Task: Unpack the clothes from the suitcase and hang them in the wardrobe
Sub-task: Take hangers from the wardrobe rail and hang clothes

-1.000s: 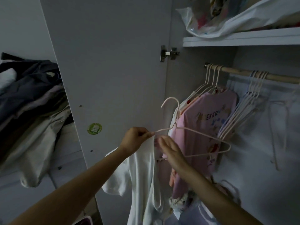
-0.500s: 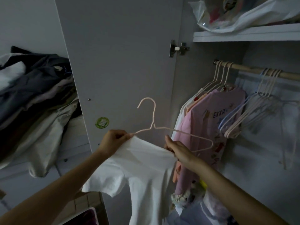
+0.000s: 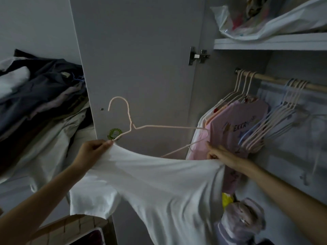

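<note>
A white T-shirt [image 3: 159, 188] is stretched wide between my hands in front of the open wardrobe. My left hand [image 3: 92, 152] pinches its left shoulder together with the left end of a pale pink wire hanger [image 3: 127, 119]. My right hand [image 3: 219, 154] grips the shirt's right shoulder by the hanger's lower right corner. The hanger's hook points up against the wardrobe door [image 3: 138, 68]. Its right arm reaches toward a pink printed shirt [image 3: 235, 129] hanging on the wooden rail [image 3: 276, 80].
Several empty hangers [image 3: 276, 128] hang on the rail to the right. A shelf [image 3: 269, 42] above holds a plastic bag of clothes [image 3: 269, 16]. Piled dark and light clothing [image 3: 39, 96] lies left of the door. Bags [image 3: 242, 220] fill the wardrobe floor.
My hands have moved apart, spreading the shirt's neckline wide along the hanger. The hanger has shifted left and tilted flatter; my right hand now sits near the pink shirt.
</note>
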